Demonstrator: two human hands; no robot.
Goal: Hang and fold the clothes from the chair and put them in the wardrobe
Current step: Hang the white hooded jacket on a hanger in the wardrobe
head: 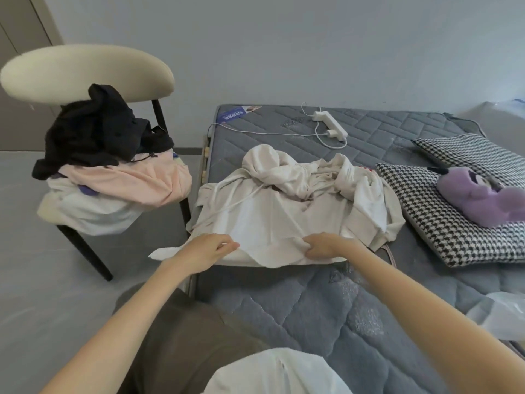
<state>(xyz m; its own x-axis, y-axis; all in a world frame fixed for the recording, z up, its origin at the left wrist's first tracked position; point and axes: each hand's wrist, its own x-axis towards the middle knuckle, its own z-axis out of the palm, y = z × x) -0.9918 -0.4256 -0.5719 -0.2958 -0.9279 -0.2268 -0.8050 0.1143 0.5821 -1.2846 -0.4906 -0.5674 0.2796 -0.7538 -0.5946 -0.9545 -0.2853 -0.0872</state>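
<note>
Cream hoodie (284,211) lies crumpled on the bare grey mattress (312,314), hood toward the wall. Left hand (207,250) and right hand (324,245) each have fingers curled, gripping its near hem. The remaining clothes pile (113,177) (black, pink, white) sits on the chair (85,72) beside the bed.

Mattress label (236,117) text illegibly small

Soft, even daylight fills the room, with only a faint shadow under the chair (85,81). No glare. Wide-angle bending curves the chair's backrest and the mattress (312,308) edges; the purple plush (480,194) looks slightly blurred.
</note>
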